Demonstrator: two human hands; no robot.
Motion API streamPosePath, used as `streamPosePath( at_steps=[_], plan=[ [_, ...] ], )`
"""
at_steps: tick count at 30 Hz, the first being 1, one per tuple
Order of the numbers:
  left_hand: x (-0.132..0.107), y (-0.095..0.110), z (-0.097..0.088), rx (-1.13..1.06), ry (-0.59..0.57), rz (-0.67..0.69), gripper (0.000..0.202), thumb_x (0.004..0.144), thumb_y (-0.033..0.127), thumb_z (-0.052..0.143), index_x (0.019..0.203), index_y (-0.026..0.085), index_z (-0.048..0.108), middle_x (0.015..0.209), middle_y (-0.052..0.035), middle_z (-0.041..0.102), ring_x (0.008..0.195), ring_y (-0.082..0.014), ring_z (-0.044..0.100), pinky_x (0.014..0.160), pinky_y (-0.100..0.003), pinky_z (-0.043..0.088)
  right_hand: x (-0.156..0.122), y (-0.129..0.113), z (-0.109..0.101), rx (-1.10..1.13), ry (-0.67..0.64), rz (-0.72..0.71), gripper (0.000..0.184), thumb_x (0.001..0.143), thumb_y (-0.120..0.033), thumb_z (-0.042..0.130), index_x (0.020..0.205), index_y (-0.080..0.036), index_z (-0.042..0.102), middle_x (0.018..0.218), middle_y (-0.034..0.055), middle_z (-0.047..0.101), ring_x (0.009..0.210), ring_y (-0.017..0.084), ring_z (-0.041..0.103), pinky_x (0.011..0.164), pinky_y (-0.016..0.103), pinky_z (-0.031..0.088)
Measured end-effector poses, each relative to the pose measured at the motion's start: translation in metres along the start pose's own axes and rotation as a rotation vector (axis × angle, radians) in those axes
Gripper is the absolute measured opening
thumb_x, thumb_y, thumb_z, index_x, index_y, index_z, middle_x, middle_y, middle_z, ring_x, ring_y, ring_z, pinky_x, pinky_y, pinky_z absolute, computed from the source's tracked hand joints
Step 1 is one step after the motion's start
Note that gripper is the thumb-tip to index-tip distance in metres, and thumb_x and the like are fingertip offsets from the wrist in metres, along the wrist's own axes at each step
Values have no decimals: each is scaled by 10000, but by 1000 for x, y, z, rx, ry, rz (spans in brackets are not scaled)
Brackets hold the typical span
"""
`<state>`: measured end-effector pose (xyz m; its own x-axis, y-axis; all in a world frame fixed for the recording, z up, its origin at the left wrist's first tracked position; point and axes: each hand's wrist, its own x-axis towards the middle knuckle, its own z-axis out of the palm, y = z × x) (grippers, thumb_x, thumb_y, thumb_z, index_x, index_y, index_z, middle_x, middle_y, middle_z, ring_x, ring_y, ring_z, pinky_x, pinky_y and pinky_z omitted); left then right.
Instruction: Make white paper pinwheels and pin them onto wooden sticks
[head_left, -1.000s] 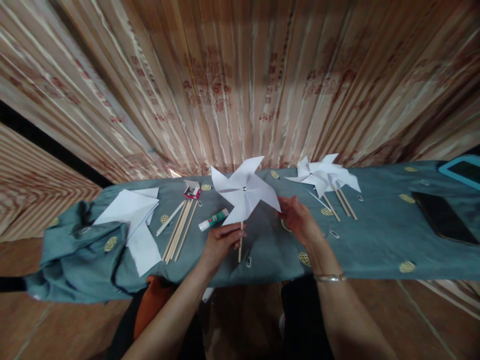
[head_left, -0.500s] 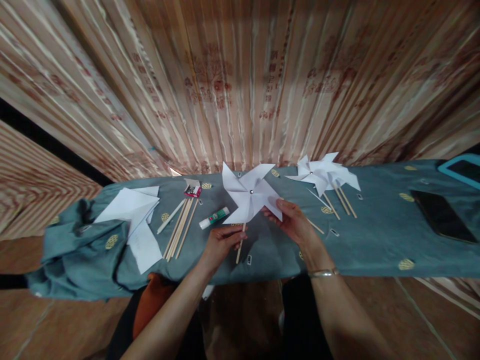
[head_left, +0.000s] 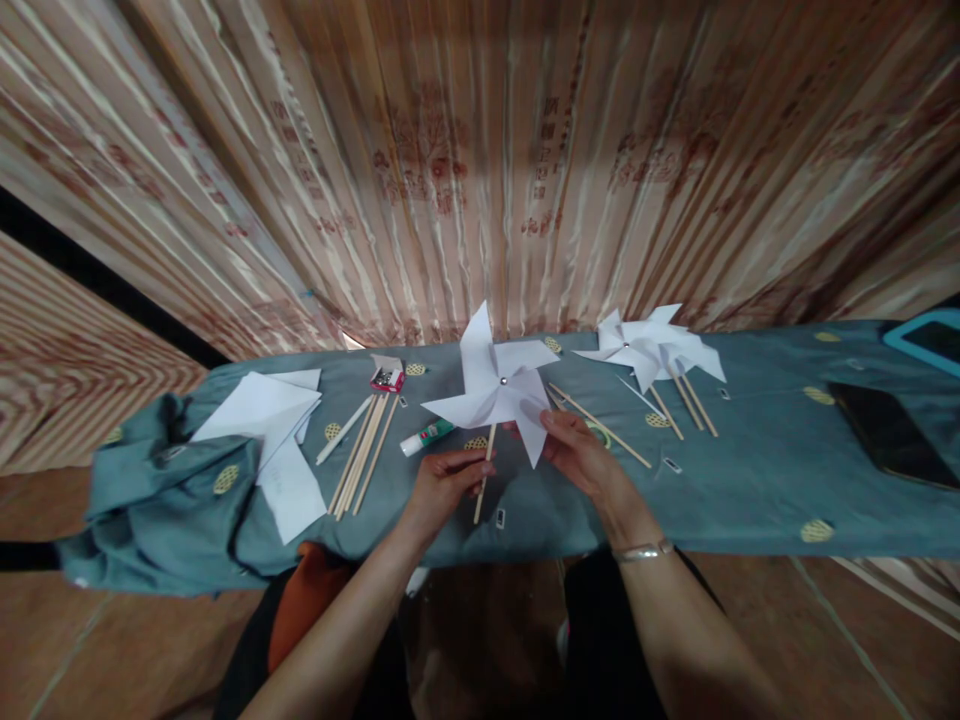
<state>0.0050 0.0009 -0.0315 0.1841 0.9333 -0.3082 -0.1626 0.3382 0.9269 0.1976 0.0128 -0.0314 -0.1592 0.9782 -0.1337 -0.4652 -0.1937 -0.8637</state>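
Glue stick (head_left: 424,437) lies on the tabletop (head_left: 750,470). Left of it: loose sticks (head_left: 361,455), then paper sheets (head_left: 262,420). Right of it: held pinwheel (head_left: 501,390), finished pinwheels (head_left: 652,350), phone (head_left: 889,435).

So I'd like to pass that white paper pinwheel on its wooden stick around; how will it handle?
The white paper pinwheel probably feels very light: thin folded sheets. Its blades likely crease easily; the right hand touches one only at the edge. The stick, pinched by the left hand, looks stiff, though the wheel may turn on its pin.

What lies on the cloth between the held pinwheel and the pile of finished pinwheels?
In the head view, one loose wooden stick lies on the cloth between the held pinwheel and the finished pinwheels.
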Motion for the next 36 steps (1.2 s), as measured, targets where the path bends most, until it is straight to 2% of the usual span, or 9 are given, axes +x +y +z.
streamPosePath(
  at_steps=[4, 7, 12, 19, 29, 32, 36],
  plan=[
    [0, 1, 1, -1, 7, 3, 315, 518, 322, 879, 752, 136, 781, 599, -16, 690, 473, -72, 475, 487, -228, 411, -1, 4, 3, -7, -15, 0, 280, 626, -503, 828, 745, -258, 765, 768, 13, 757, 739, 177, 687, 751, 303, 554],
    [1, 1, 0, -8, 26, 5, 329, 499, 327, 880, 752, 141, 784, 604, -21, 701, 463, -69, 471, 477, -225, 404, 0, 1, -1, -12, -22, -14, 339, 615, -536, 823, 818, -270, 768, 810, 20, 760, 788, 200, 687, 772, 332, 549],
    [0, 1, -1, -2, 15, 6, 330, 500, 338, 870, 753, 142, 788, 618, -39, 707, 461, -74, 474, 480, -233, 405, 3, -10, -12, 5, 45, -51, 450, 657, -676, 723, 849, -272, 764, 843, 45, 757, 802, 217, 680, 706, 338, 546],
    [0, 0, -1, 24, -2, -6, 239, 530, 264, 860, 732, 158, 792, 572, -22, 664, 466, -82, 470, 488, -237, 399, 3, -8, -8, 38, 82, -23, 256, 608, -452, 856, 727, -256, 743, 686, -12, 718, 618, 145, 636, 593, 269, 533],
    [2, 0, -1, 17, -5, 10, 284, 514, 306, 862, 739, 149, 791, 546, -17, 640, 455, -83, 456, 485, -242, 379, 1, -5, -1, 81, 11, 46, 271, 591, -405, 882, 694, -195, 745, 604, -12, 707, 509, 95, 638, 513, 180, 550],
    [2, 1, 0, 18, -16, 16, 278, 507, 326, 856, 716, 156, 788, 550, -17, 642, 458, -85, 456, 483, -242, 373, 0, -4, 3, 72, -10, 57, 286, 578, -423, 883, 692, -196, 751, 599, -8, 716, 528, 101, 667, 511, 160, 545],
    [0, 1, 0, 53, -35, 48, 222, 529, 348, 838, 629, 163, 766, 495, 4, 592, 462, -90, 435, 474, -243, 354, -1, -1, 9, 4, -76, 71, 280, 643, -435, 843, 756, -190, 767, 678, 27, 756, 595, 123, 700, 544, 179, 549]
  ],
)
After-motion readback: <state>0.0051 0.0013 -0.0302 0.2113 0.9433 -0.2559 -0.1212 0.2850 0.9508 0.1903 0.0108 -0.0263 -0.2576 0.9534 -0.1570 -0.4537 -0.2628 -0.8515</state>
